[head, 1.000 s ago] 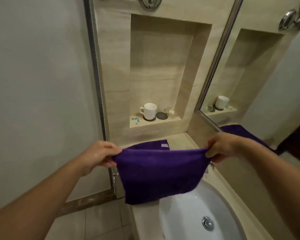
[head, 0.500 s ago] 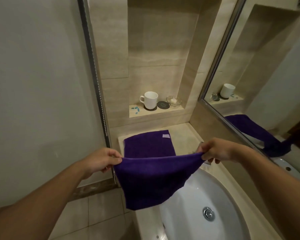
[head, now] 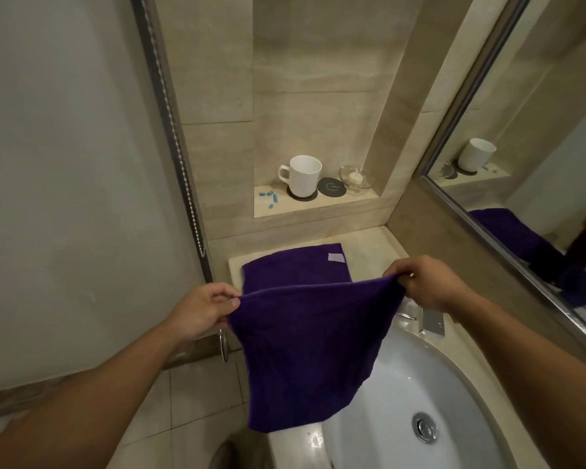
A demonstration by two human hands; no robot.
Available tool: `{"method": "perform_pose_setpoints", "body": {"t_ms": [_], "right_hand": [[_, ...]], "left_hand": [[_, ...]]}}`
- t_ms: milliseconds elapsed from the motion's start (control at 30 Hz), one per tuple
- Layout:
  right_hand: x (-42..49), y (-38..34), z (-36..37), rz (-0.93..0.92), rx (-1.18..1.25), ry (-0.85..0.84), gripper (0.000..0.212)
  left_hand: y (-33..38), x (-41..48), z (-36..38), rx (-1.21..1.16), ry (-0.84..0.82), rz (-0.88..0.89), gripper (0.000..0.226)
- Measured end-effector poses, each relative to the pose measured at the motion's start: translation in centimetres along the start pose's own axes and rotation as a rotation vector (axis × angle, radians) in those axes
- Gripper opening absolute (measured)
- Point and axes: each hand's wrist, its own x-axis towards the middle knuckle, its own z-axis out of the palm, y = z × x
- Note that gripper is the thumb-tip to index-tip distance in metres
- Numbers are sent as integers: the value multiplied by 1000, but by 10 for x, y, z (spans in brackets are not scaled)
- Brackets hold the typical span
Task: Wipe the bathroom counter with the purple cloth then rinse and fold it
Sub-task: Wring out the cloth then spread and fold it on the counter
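Note:
A purple cloth (head: pixel 305 346) hangs stretched between my hands above the counter's near left end and the basin's edge. My left hand (head: pixel 200 311) pinches its upper left corner. My right hand (head: pixel 427 286) pinches the upper right corner, just above the chrome tap (head: pixel 432 321). Behind the hanging cloth a second purple cloth (head: pixel 291 265), folded flat with a pale label, lies on the beige counter (head: pixel 369 248).
The white basin (head: pixel 403 384) with its metal drain (head: pixel 424 427) lies at the lower right. A wall niche holds a white mug (head: pixel 303 176), a dark coaster, a glass dish and small blue pieces. A mirror (head: pixel 538 147) lines the right wall; tiled floor lies lower left.
The view has tilted down and drawn back. Both hands still hold the cloth by its top corners; more of the folded cloth on the counter now shows behind it.

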Motion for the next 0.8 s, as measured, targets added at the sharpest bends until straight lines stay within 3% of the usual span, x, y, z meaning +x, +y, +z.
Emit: {"method": "perform_pose_setpoints", "body": {"t_ms": [400, 800], "right_hand": [[117, 10, 15, 2, -23, -48, 39], [214, 12, 49, 46, -27, -144, 39]], "left_hand": [[-11, 107, -13, 99, -59, -177, 14], [-30, 187, -12, -269, -37, -468, 15]]}}
